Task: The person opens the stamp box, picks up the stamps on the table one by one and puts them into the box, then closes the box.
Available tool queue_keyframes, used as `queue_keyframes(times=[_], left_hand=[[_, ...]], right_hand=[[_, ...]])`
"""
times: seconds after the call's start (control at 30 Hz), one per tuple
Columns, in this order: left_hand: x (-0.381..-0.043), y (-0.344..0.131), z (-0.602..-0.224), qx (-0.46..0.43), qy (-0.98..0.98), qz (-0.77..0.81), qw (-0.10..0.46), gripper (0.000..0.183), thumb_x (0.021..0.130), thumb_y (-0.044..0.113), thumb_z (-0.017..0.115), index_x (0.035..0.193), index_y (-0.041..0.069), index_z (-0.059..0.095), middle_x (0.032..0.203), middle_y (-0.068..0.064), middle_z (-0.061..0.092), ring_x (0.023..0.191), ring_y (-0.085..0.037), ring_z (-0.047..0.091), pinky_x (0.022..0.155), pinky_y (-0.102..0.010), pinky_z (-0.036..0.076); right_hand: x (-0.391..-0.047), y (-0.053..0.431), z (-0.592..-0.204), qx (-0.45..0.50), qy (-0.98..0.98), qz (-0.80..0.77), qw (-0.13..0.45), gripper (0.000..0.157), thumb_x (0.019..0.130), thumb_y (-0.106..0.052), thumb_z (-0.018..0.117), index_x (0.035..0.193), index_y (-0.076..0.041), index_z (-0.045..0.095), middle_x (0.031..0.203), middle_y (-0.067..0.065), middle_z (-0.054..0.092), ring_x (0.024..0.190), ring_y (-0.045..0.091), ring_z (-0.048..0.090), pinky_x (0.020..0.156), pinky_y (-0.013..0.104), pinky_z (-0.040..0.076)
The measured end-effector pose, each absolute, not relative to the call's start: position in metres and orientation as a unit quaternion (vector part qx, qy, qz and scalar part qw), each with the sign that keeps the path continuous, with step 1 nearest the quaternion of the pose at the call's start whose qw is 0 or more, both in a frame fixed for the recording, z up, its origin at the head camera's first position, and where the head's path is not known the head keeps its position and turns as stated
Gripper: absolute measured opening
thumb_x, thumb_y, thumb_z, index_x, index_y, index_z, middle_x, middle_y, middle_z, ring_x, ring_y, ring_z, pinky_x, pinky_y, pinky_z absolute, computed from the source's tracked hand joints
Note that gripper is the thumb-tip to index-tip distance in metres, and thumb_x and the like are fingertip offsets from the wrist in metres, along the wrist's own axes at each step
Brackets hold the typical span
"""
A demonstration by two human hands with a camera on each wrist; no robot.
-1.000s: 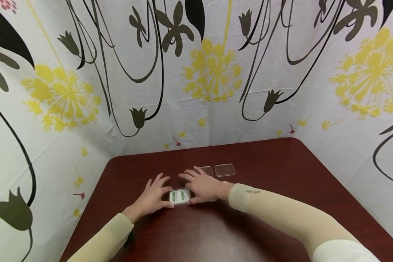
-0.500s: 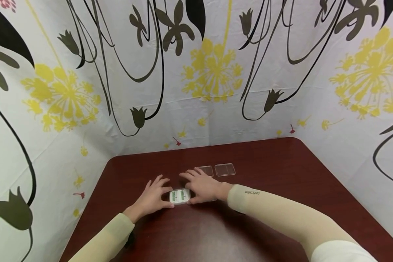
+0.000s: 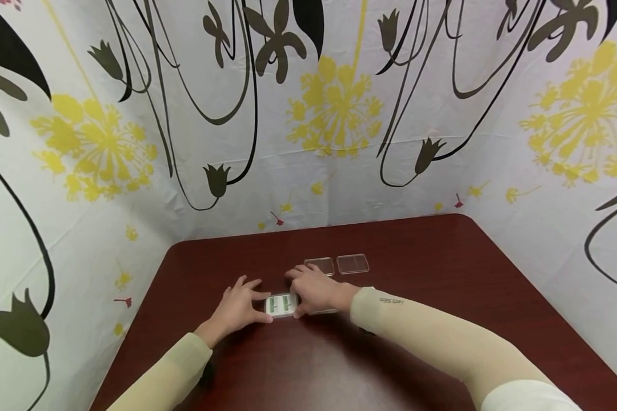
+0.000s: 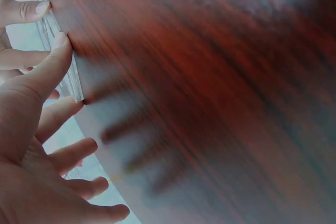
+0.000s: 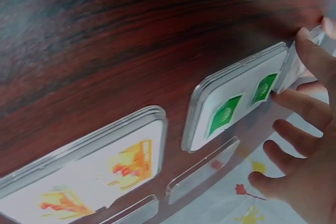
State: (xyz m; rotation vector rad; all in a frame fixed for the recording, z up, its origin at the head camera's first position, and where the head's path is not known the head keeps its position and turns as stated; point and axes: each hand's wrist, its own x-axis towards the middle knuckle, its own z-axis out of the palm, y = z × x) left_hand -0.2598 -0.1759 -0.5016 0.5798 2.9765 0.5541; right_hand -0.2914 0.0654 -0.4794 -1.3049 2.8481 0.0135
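A small flat clear plastic case [image 3: 281, 305] with a white, green-printed insert lies between both hands on the dark red table. My left hand [image 3: 237, 308] holds its left end between thumb and index finger, with the other fingers spread. At the right end, my right hand [image 3: 315, 290] grips it likewise with thumb and index finger. The left wrist view shows the case [image 4: 73, 80] edge-on, with both thumbs on its near edge. A second case, with green pictures [image 5: 226, 114], sits beside it in the right wrist view, mostly hidden under my right hand in the head view.
Two clear, shallow plastic lids or trays lie behind my right hand, a left one [image 3: 320, 266] and a right one [image 3: 353, 264]. A case with orange pictures [image 5: 121, 169] lies farther along the row. Patterned cloth [image 3: 334, 188] surrounds the table's [image 3: 411, 251] far and side edges.
My right hand's fingers have drawn in slightly around the case's right end. The left hand has kept its hold with little movement. The head view has shifted slightly.
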Motion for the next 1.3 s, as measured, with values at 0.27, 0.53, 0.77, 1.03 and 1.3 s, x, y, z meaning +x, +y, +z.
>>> queue_keyframes(times=[0.27, 0.53, 0.77, 1.03, 1.3], left_hand=[[-0.259, -0.174, -0.500, 0.185, 0.968, 0.167, 0.031, 0.067, 0.072, 0.055, 0.087, 0.128, 0.022, 0.072, 0.152, -0.013, 0.046, 0.146, -0.046, 0.023, 0.104, -0.075, 0.026], [-0.264, -0.173, -0.493, 0.174, 0.971, 0.163, 0.016, 0.066, 0.072, 0.051, 0.088, 0.128, 0.021, 0.072, 0.150, -0.013, 0.048, 0.145, -0.047, 0.026, 0.104, -0.074, 0.027], [-0.256, -0.170, -0.498, 0.176, 0.965, 0.190, 0.046, 0.066, 0.071, 0.048, 0.090, 0.126, 0.016, 0.074, 0.148, -0.017, 0.050, 0.142, -0.050, 0.029, 0.102, -0.074, 0.029], [-0.257, -0.166, -0.498, 0.175, 0.967, 0.182, 0.035, 0.065, 0.069, 0.046, 0.091, 0.123, 0.015, 0.075, 0.146, -0.016, 0.052, 0.142, -0.047, 0.032, 0.102, -0.075, 0.029], [-0.254, -0.169, -0.500, 0.184, 0.968, 0.164, 0.036, 0.064, 0.073, 0.050, 0.088, 0.127, 0.020, 0.073, 0.151, -0.009, 0.049, 0.144, -0.043, 0.030, 0.101, -0.080, 0.020]], right_hand=[[-0.290, 0.060, -0.477, -0.394, 0.919, 0.004, 0.011, 0.033, 0.070, -0.057, 0.087, 0.083, -0.028, 0.079, 0.144, 0.004, 0.054, 0.134, 0.028, 0.044, 0.107, 0.059, 0.036], [-0.294, 0.058, -0.471, -0.368, 0.930, -0.017, 0.006, 0.031, 0.069, -0.051, 0.090, 0.086, -0.027, 0.080, 0.138, 0.002, 0.059, 0.132, 0.028, 0.047, 0.105, 0.061, 0.037], [-0.281, 0.055, -0.478, -0.331, 0.943, -0.013, 0.013, 0.033, 0.064, -0.053, 0.092, 0.082, -0.029, 0.080, 0.126, -0.003, 0.063, 0.127, 0.030, 0.050, 0.104, 0.062, 0.038], [-0.279, 0.054, -0.478, -0.334, 0.943, 0.011, -0.012, 0.031, 0.062, -0.056, 0.091, 0.074, -0.031, 0.077, 0.110, -0.006, 0.064, 0.118, 0.029, 0.052, 0.101, 0.062, 0.039], [-0.279, 0.065, -0.483, -0.338, 0.941, -0.035, -0.002, 0.042, 0.065, -0.059, 0.089, 0.097, -0.033, 0.081, 0.129, 0.001, 0.059, 0.130, 0.033, 0.045, 0.104, 0.069, 0.032]])
